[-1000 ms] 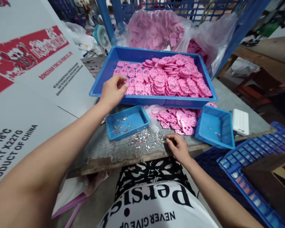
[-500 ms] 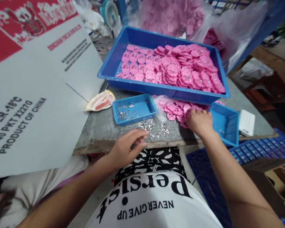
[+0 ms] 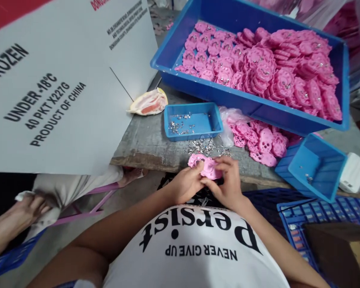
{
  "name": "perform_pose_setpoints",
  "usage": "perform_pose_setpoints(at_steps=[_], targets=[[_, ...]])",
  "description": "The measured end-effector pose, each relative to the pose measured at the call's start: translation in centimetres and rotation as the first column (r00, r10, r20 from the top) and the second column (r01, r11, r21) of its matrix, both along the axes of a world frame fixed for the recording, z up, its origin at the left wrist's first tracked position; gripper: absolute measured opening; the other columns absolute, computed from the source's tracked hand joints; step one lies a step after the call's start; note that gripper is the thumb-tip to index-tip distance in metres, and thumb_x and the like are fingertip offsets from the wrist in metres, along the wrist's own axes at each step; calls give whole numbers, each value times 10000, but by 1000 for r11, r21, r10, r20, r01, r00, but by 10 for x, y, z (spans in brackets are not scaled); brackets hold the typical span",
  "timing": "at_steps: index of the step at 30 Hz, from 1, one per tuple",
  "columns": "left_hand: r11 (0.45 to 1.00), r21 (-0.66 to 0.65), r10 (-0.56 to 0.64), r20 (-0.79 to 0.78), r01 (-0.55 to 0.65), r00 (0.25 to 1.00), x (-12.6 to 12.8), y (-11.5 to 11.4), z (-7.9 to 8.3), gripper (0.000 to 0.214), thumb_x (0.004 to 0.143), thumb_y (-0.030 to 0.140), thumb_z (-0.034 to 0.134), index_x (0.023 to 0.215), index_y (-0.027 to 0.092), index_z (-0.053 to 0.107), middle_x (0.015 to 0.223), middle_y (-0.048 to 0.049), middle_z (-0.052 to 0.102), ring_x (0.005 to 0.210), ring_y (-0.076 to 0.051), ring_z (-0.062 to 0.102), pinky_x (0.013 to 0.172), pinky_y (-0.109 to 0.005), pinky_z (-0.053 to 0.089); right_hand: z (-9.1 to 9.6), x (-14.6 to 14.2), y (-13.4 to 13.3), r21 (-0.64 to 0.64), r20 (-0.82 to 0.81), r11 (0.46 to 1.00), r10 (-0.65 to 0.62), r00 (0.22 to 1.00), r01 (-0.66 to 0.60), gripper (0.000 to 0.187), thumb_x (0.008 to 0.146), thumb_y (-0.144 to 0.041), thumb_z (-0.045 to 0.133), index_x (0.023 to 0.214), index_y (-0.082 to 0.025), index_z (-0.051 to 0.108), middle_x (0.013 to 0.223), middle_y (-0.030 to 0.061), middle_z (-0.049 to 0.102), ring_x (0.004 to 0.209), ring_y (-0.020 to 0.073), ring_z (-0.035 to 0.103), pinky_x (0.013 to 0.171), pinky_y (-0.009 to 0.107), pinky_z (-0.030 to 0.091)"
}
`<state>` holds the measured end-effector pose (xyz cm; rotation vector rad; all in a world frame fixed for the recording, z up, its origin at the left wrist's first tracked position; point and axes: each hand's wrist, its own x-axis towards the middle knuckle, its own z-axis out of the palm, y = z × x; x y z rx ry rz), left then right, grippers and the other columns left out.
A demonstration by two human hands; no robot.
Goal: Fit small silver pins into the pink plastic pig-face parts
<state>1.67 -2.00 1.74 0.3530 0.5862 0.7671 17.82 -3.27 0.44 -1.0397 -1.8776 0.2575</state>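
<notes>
A pink molded plastic piece (image 3: 209,168) with round holes is held between both hands at the table's front edge. My left hand (image 3: 186,186) grips its left end, thumb on top. Fingers of my right hand (image 3: 230,185) pinch its right end. Just beyond lie small shiny metal parts (image 3: 201,146), loose on the table. Behind them stands a small blue tray (image 3: 195,137) with more metal parts in it. To the right is a pile of similar pink plastic pieces (image 3: 265,142), partly beside a clear plastic bag (image 3: 227,134).
A large blue bin (image 3: 243,98) full of stacked pink pieces stands at the back. Right are a tilted blue tray (image 3: 327,160) and a white box-shaped object (image 3: 354,172). A big carton (image 3: 78,108) blocks the left, near a fruit rind (image 3: 150,102). Another person's hand (image 3: 21,214) shows lower left.
My right hand has come from the pink pile to the middle with a pink plastic piece. My left hand has moved right and taken hold of it too. The camera view has shifted.
</notes>
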Motion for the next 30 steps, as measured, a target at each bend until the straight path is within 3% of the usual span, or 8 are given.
perform_pose_setpoints(at_steps=[2,4,7,10,15,25,28,30], targets=[[990,-83,114,-20,-115,993,-3,1,2,295,1003,345,603,1195,134,673,1198,-143,713,1039,-195,690,889,-317,549,-3,-1,-2,-34,111,986,167,980,-164,304,948,-430,688,1168,-250,583,1135,104,697,1181,313,643,1018,545,519],[978,-107,169,-78,-177,982,-9,1,4,286,993,297,599,1230,142,640,1174,-137,721,971,-195,711,822,-333,583,-1,4,1,-105,126,976,203,971,-191,231,986,-432,630,1132,-254,621,1124,92,742,1171,300,664,1028,533,512],[984,-33,163,-198,-173,966,-15,0,7,340,937,323,664,1224,163,576,1066,-125,749,807,-225,737,601,-322,569,7,18,16,-220,87,975,-20,996,39,131,1017,-339,562,982,-256,658,1005,71,770,985,249,709,883,439,552],[987,63,163,-299,-151,940,-18,0,10,341,907,412,699,1096,171,551,939,-107,762,647,-205,713,469,-254,459,7,34,41,-280,221,918,-223,949,281,193,988,-331,553,867,-241,673,896,83,762,883,263,684,822,423,534],[984,105,175,-384,-145,907,-25,0,9,361,912,502,666,961,172,527,796,-72,741,494,-113,595,431,-205,349,2,46,75,-354,447,871,-163,879,342,173,926,-218,567,929,-200,740,1013,122,773,975,294,670,895,424,508],[987,71,160,-386,-144,909,-32,-1,10,480,846,619,700,929,175,539,715,-40,688,490,-106,559,437,-210,347,10,18,88,-235,770,887,-80,633,398,256,979,-203,515,907,-165,758,1001,162,735,945,311,605,750,397,434],[989,67,148,-375,-132,915,-33,-1,9,470,858,612,692,935,174,541,728,-49,695,505,-118,581,445,-217,370,5,20,89,-192,774,911,-89,627,365,291,986,-184,470,875,-154,737,961,169,728,909,296,602,746,392,434],[988,70,153,-371,-136,916,-33,0,8,464,861,602,696,941,171,545,733,-52,696,533,-133,611,460,-226,400,4,22,86,-215,710,905,-113,695,367,264,973,-190,481,874,-157,723,950,166,722,906,293,610,757,393,451]])
